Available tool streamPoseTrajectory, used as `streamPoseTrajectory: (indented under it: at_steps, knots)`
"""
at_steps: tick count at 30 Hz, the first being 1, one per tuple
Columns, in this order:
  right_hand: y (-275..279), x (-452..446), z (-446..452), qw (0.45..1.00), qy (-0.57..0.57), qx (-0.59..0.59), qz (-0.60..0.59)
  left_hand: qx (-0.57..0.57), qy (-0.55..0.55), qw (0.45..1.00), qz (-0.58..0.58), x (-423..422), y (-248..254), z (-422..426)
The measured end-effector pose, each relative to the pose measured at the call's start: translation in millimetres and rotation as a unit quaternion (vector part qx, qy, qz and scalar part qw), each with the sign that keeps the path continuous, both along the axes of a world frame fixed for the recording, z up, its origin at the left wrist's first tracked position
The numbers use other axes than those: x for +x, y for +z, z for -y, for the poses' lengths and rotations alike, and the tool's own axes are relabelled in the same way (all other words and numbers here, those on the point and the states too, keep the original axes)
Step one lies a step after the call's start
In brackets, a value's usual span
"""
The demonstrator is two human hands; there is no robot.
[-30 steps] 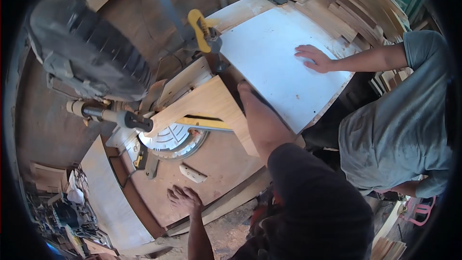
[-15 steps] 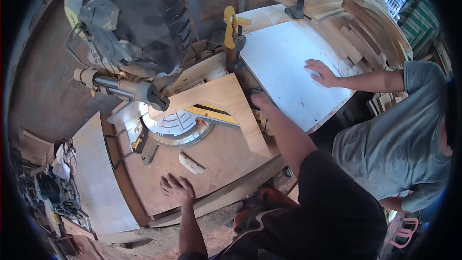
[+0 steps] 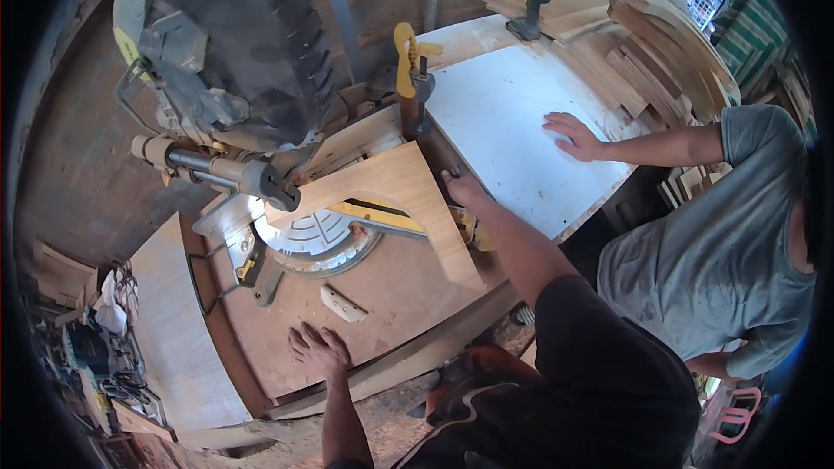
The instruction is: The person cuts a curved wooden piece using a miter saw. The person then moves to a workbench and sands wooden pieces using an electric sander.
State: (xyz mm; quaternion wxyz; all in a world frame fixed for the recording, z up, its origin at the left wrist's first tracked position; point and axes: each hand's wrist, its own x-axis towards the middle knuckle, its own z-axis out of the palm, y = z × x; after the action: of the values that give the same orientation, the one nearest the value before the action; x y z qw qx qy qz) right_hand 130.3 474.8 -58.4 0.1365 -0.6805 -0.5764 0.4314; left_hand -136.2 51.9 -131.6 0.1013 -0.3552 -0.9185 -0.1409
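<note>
My left hand (image 3: 320, 353) lies flat on the brown bench top (image 3: 404, 313), fingers spread, holding nothing. Just beyond it is a small pale plate with holes (image 3: 343, 303). My right hand (image 3: 467, 193) is at the dark gap between a curved-cut wooden board (image 3: 382, 181) and a white panel (image 3: 512, 130). Its fingers look curled and partly hidden, so what they grip cannot be made out. The wooden board lies across the round metal table (image 3: 317, 247) of a mitre saw (image 3: 234, 52), whose head is raised at the upper left.
A co-worker's hand (image 3: 575, 136) rests on the white panel from the right. A yellow-handled clamp (image 3: 406, 61) stands at the panel's left corner. Behind are a cordless drill (image 3: 530, 9) and stacked wood pieces (image 3: 673, 52). Tools (image 3: 100, 347) crowd the far left.
The view has shifted slightly, so most things appear a little lower and further left. Both hands stay in nearly the same places; the fingers of my right hand have shifted slightly.
</note>
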Motion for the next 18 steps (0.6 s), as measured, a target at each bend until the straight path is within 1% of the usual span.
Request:
streamPoseTrajectory:
  at_steps: [3, 5, 6, 9, 11, 13, 16, 18]
  knots:
    - [-9.2, 1.9, -1.3, 1.0, 0.016, 0.021, 0.003, -0.009, 0.007, 1.0, 0.013, 3.7, 0.6, -0.6]
    - [-12.1, 1.2, 3.9, 0.994, 0.018, 0.099, -0.032, -0.018, 0.0, 1.0, -0.002, 1.1, -0.1, -0.5]
    - [-13.3, 1.5, 5.4, 0.995, 0.011, 0.096, -0.034, -0.022, -0.008, 1.0, -0.005, 0.1, -0.4, -0.6]
    - [-15.6, -0.4, 1.8, 0.995, 0.038, 0.083, -0.036, -0.042, 0.005, 0.999, 0.004, 0.3, -3.6, 0.5]
    - [-17.3, -0.3, 4.6, 0.994, 0.034, 0.095, -0.038, -0.032, 0.017, 0.999, 0.017, -1.1, -8.6, 1.8]
    - [-11.3, -2.1, 2.3, 0.993, 0.029, 0.11, -0.042, -0.036, 0.017, 0.999, -0.001, -2.6, -10.8, 3.2]
    - [-9.0, 1.8, 4.9, 0.995, 0.06, 0.079, -0.023, -0.05, 0.014, 0.999, -0.012, -1.3, -11.2, 3.4]
    - [-9.6, 2.1, -0.9, 0.997, 0.061, 0.052, -0.019, -0.022, 0.008, 0.999, 0.022, -0.7, -7.7, 1.3]
